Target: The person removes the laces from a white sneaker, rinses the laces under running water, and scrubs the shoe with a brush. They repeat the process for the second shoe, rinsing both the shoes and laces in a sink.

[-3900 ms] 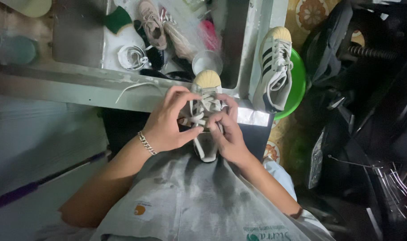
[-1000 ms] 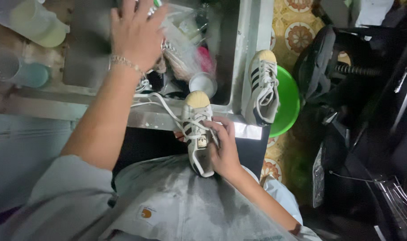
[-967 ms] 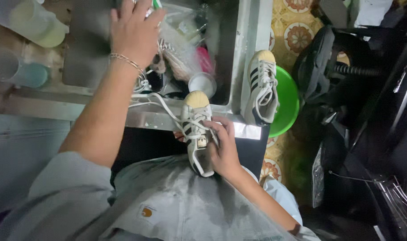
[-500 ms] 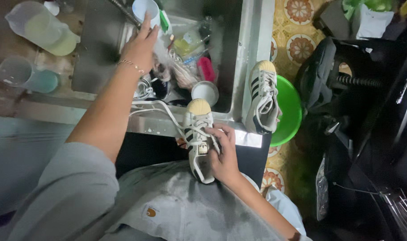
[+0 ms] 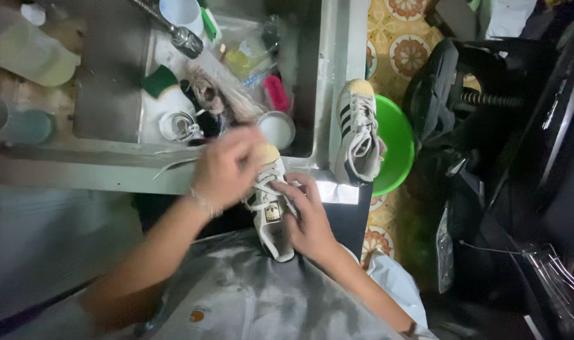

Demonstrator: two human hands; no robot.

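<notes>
Steel fills the upper part of the head view: we look down on a metal sink (image 5: 325,94) crowded with odds and ends, its front rim running across the picture just above our lap. Resting against that rim, toe cap towards the basin, is the white sneaker (image 5: 271,211) with dark stripes, its heel on our grey apron (image 5: 255,296). Our right hand (image 5: 309,217) clasps the sneaker's right side, fingers curled on the upper near the tongue. Our left hand (image 5: 227,167) is blurred over the toe and the lacing; the fingers look bent together there, but we cannot tell whether they pinch anything. A loose white lace (image 5: 173,165) trails left from the sneaker along the sink rim.

Inside the sink we see a tap spout (image 5: 173,31) at the top, a white cup (image 5: 180,9) beside it, a worn beige shoe (image 5: 221,94) and a pink brush (image 5: 276,93). A second striped sneaker (image 5: 356,132) sits on the sink's right rim, overlapping a green bowl (image 5: 397,138) on the patterned tile floor (image 5: 400,50). Left of the sink stands a clear jug (image 5: 32,53).
</notes>
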